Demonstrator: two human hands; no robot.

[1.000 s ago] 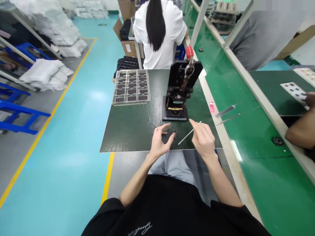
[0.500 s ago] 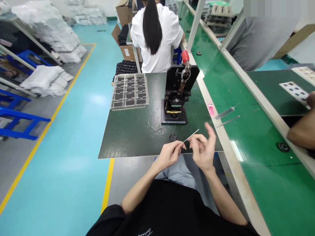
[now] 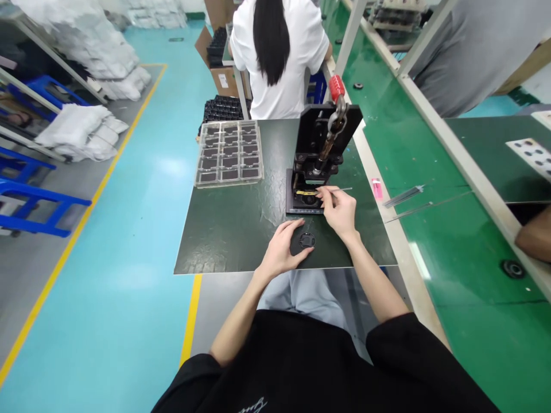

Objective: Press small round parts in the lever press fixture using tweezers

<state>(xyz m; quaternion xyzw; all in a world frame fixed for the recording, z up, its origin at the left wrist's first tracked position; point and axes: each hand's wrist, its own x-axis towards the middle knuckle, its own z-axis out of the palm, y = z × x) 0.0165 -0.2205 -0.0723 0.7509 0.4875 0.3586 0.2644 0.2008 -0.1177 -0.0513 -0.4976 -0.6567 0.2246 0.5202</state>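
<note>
My right hand (image 3: 341, 213) pinches a thin, pale metal rod (image 3: 347, 189) at the base of a black hand press (image 3: 305, 150). The rod's free end sticks out to the right, past my knuckles. Beside my fingertips, a yellow strip (image 3: 305, 193) lies across the press's lower part. What the rod's inner end touches is hidden by my fingers. My left hand (image 3: 279, 248) rests on the dark table with thumb and fingers apart around a small round black part (image 3: 307, 240). I cannot tell whether it touches that part.
A clear compartment tray (image 3: 229, 154) of dark flat pieces sits at the table's far left. Right of the table, several thin rods (image 3: 403, 196) and a pink item (image 3: 377, 188) lie along the green conveyor (image 3: 465, 241). A person in white (image 3: 278, 63) sits beyond the press.
My right hand has moved forward to the press base and now holds the rod that my left hand held. My left hand has let go and come down open by the round part.
</note>
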